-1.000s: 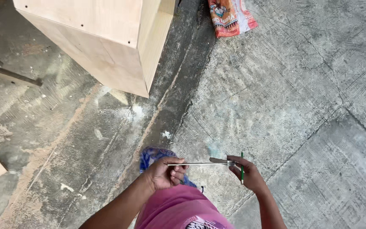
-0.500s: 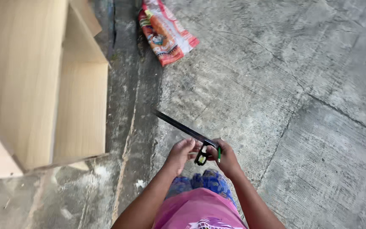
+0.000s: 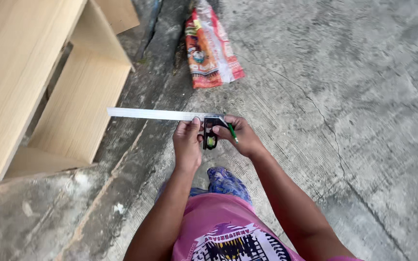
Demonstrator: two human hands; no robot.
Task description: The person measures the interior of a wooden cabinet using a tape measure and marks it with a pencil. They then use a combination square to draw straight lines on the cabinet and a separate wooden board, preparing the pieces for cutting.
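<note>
I hold a combination square [image 3: 170,116] in front of me with both hands. Its steel ruler blade [image 3: 146,114] points left, level, toward the wooden cabinet [image 3: 35,82]. My left hand [image 3: 187,143] pinches the ruler next to the black head [image 3: 210,131], which has a green bubble vial. My right hand [image 3: 238,135] grips the head from the right and also holds a green pencil [image 3: 232,133] between its fingers.
A light wooden cabinet with open shelves lies at the left on the concrete floor. A red and white plastic bag [image 3: 210,46] lies on the floor ahead. My blue patterned trousers [image 3: 226,181] and pink shirt show below.
The view has swung toward the cabinet. The ruler blade has turned from pointing up-left to lying level and pointing left, and both hands stay on the square.
</note>
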